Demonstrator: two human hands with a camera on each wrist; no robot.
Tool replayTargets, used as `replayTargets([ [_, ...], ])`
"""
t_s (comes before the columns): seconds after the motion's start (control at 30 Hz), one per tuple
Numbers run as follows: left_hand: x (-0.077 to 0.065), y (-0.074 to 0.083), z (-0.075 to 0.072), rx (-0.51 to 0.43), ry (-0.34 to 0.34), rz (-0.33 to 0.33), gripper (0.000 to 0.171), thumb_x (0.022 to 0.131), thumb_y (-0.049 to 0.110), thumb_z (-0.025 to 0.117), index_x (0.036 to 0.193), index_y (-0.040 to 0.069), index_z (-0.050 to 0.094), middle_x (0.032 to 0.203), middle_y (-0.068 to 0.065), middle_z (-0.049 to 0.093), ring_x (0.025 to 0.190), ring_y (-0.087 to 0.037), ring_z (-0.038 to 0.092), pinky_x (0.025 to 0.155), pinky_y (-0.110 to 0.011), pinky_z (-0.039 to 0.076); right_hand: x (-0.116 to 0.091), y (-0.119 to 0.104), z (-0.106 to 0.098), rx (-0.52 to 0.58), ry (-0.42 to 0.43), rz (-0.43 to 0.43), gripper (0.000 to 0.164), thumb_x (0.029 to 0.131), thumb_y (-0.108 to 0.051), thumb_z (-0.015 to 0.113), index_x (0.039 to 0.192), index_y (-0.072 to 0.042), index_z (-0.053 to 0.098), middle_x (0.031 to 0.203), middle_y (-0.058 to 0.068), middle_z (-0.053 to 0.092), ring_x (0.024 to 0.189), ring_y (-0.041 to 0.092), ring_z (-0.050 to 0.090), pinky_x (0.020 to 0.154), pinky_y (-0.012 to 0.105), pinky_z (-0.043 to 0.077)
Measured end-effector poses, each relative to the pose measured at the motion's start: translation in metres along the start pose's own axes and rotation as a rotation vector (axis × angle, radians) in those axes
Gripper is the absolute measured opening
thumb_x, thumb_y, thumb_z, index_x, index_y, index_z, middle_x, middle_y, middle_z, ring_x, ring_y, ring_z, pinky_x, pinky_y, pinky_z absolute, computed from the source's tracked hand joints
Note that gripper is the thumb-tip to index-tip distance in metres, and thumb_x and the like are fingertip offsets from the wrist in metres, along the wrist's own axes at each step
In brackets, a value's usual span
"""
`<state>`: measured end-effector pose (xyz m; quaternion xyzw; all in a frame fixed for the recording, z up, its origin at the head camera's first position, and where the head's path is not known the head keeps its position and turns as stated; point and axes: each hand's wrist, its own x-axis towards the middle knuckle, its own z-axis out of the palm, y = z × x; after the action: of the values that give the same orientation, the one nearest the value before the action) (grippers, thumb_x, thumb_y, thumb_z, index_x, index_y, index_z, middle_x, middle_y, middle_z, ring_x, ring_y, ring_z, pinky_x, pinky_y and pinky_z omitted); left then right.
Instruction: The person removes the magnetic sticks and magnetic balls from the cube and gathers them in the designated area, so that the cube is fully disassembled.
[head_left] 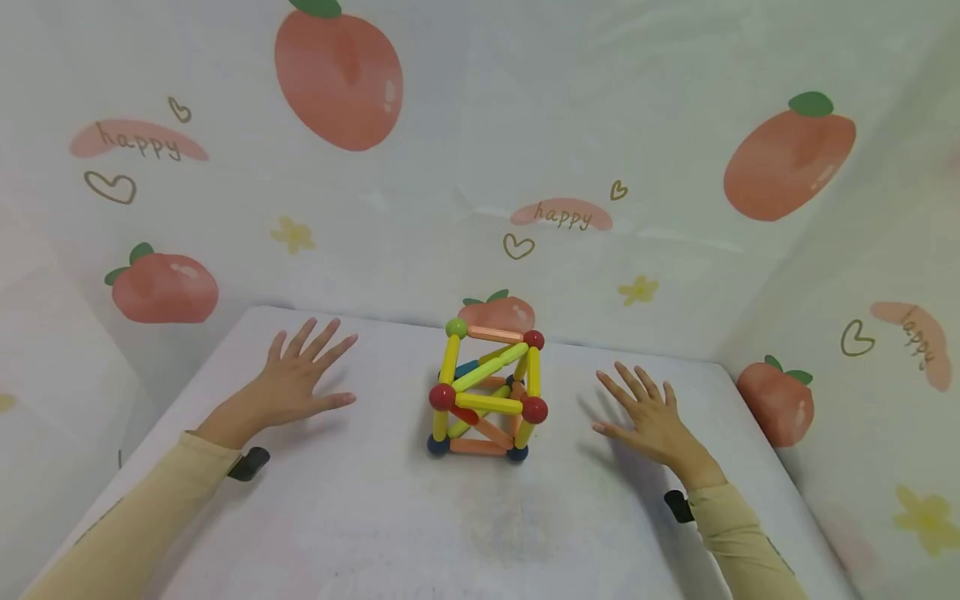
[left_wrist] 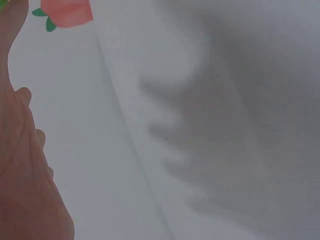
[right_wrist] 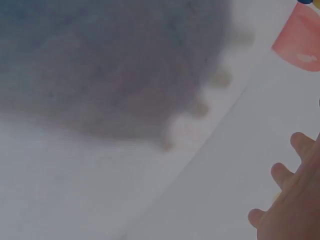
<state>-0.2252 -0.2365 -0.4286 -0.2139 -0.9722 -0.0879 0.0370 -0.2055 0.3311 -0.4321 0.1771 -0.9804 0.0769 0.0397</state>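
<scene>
A cube-like frame of toy rods and balls point(head_left: 489, 403) stands in the middle of the white table in the head view. Yellow and orange rods join red, green and dark blue balls, and slanted rods cross its sides. To its left, my left hand point(head_left: 303, 379) hovers with spread, straight fingers and holds nothing. On the other side my right hand point(head_left: 652, 421) is likewise spread above the table, apart from the frame. The left wrist view has part of the left hand point(left_wrist: 27, 165) at its edge; the right wrist view catches the right hand point(right_wrist: 295, 200) at lower right.
The white tabletop point(head_left: 360, 533) ends at a pale cloth backdrop point(head_left: 465, 100) printed with peaches, hearts and "happy" labels. More of this cloth rises at both sides. Black wrist devices point(head_left: 249, 464) sit at the sleeve ends.
</scene>
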Motion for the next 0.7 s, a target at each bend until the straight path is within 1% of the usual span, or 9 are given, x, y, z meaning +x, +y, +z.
replayTargets([
  [0.07, 0.002, 0.001, -0.002, 0.0, 0.003, 0.005, 0.091, 0.089, 0.067, 0.056, 0.159, 0.032, 0.01, 0.169, -0.009, 0.003, 0.153, -0.044, 0.0, 0.114, -0.075, 0.0, 0.002, -0.002, -0.003, 0.005, 0.006, -0.004, 0.081, 0.089, -0.059, 0.062, 0.157, -0.035, 0.024, 0.165, 0.013, 0.02, 0.15, 0.045, 0.014, 0.11, 0.077, 0.007],
  [0.2, 0.008, 0.008, -0.006, -0.037, 0.021, 0.038, 0.092, 0.088, 0.065, 0.058, 0.159, 0.031, 0.01, 0.169, -0.009, 0.003, 0.153, -0.044, 0.0, 0.114, -0.074, 0.001, 0.011, -0.008, -0.014, 0.028, -0.009, -0.008, 0.081, 0.09, -0.058, 0.06, 0.157, -0.034, 0.022, 0.166, 0.013, 0.017, 0.15, 0.046, 0.012, 0.111, 0.077, 0.004],
  [0.3, 0.014, 0.019, -0.013, -0.077, 0.029, 0.07, 0.092, 0.088, 0.062, 0.06, 0.159, 0.031, 0.01, 0.169, -0.008, 0.002, 0.153, -0.044, 0.0, 0.114, -0.074, 0.001, 0.021, -0.015, -0.024, 0.061, -0.019, -0.018, 0.082, 0.091, -0.057, 0.06, 0.158, -0.033, 0.02, 0.167, 0.013, 0.015, 0.151, 0.045, 0.011, 0.113, 0.076, 0.003],
  [0.4, 0.022, 0.034, -0.022, -0.11, 0.021, 0.098, 0.093, 0.089, 0.061, 0.06, 0.16, 0.03, 0.009, 0.169, -0.007, 0.001, 0.154, -0.043, 0.0, 0.116, -0.073, 0.001, 0.031, -0.024, -0.033, 0.132, -0.015, -0.041, 0.081, 0.092, -0.053, 0.06, 0.158, -0.032, 0.019, 0.167, 0.012, 0.015, 0.151, 0.045, 0.011, 0.114, 0.075, 0.006],
  [0.47, 0.026, 0.046, -0.027, -0.144, 0.0, 0.117, 0.093, 0.089, 0.061, 0.06, 0.16, 0.029, 0.008, 0.169, -0.006, 0.0, 0.154, -0.042, -0.002, 0.117, -0.071, 0.0, 0.036, -0.031, -0.038, 0.217, -0.011, -0.053, 0.08, 0.093, -0.05, 0.061, 0.158, -0.032, 0.019, 0.167, 0.01, 0.015, 0.151, 0.045, 0.013, 0.113, 0.076, 0.011],
  [0.53, 0.029, 0.059, -0.032, -0.203, -0.012, 0.14, 0.093, 0.089, 0.059, 0.061, 0.16, 0.029, 0.009, 0.169, -0.005, 0.0, 0.155, -0.04, -0.001, 0.118, -0.07, 0.002, 0.037, -0.04, -0.04, 0.328, 0.002, -0.06, 0.078, 0.093, -0.045, 0.063, 0.158, -0.034, 0.021, 0.166, 0.008, 0.019, 0.15, 0.042, 0.02, 0.113, 0.075, 0.019],
  [0.57, 0.03, 0.066, -0.033, -0.236, -0.012, 0.152, 0.093, 0.089, 0.057, 0.063, 0.16, 0.029, 0.01, 0.169, -0.005, 0.002, 0.155, -0.04, 0.001, 0.119, -0.07, 0.005, 0.037, -0.045, -0.041, 0.397, 0.014, -0.068, 0.077, 0.093, -0.041, 0.065, 0.157, -0.033, 0.023, 0.165, 0.008, 0.023, 0.148, 0.041, 0.025, 0.112, 0.073, 0.024],
  [0.63, 0.031, 0.078, -0.035, -0.327, -0.007, 0.185, 0.092, 0.088, 0.052, 0.068, 0.159, 0.027, 0.016, 0.168, -0.005, 0.008, 0.153, -0.038, 0.009, 0.118, -0.069, 0.015, 0.035, -0.056, -0.043, 0.525, 0.048, -0.079, 0.073, 0.092, -0.033, 0.069, 0.155, -0.031, 0.03, 0.159, 0.007, 0.034, 0.142, 0.036, 0.037, 0.11, 0.068, 0.033],
  [0.7, 0.031, 0.088, -0.036, -0.421, 0.007, 0.213, 0.087, 0.086, 0.047, 0.073, 0.156, 0.026, 0.025, 0.165, -0.005, 0.018, 0.15, -0.035, 0.018, 0.116, -0.067, 0.026, 0.032, -0.07, -0.044, 0.629, 0.081, -0.095, 0.068, 0.09, -0.026, 0.072, 0.15, -0.026, 0.039, 0.148, 0.008, 0.047, 0.131, 0.032, 0.05, 0.107, 0.06, 0.043],
])
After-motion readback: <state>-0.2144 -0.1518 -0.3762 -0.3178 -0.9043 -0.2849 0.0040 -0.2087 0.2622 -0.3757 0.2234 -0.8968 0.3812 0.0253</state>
